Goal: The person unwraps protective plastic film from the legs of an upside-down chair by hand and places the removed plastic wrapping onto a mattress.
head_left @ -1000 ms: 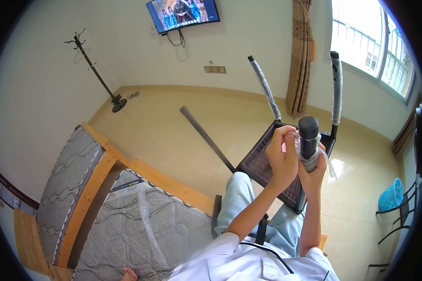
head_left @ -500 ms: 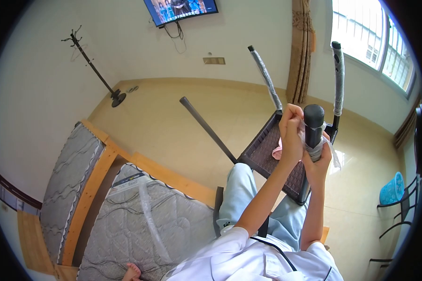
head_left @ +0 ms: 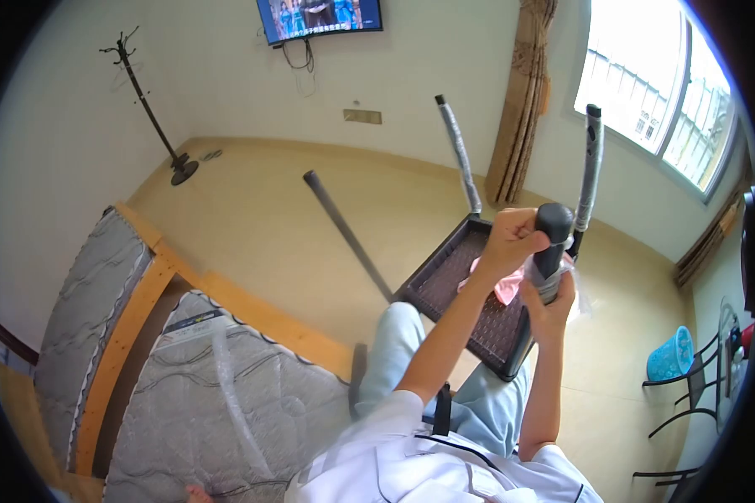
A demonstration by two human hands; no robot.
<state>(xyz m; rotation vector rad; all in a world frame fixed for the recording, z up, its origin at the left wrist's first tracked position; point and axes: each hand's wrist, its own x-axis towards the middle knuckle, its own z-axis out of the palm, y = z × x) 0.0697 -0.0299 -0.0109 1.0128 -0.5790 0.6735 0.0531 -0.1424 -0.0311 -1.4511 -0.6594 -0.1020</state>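
An upturned chair with a dark woven seat rests at my lap, its legs pointing up and away. The two far legs wear clear wrap, the left one and the right one; the near left leg is bare. My left hand has its fingers curled against the near right leg, just under its dark cap. Lower down, my right hand grips the same leg around its loose clear wrap. A pink cloth lies on the seat's underside.
A mattress in a wooden frame is at the left, with a bare foot at the bottom edge. A coat stand stands far left. At the right are a blue basket and dark chairs.
The view has shifted, and the chair appears further left. My left hand has moved from the wrap up to the leg's capped end. More of the pink cloth shows.
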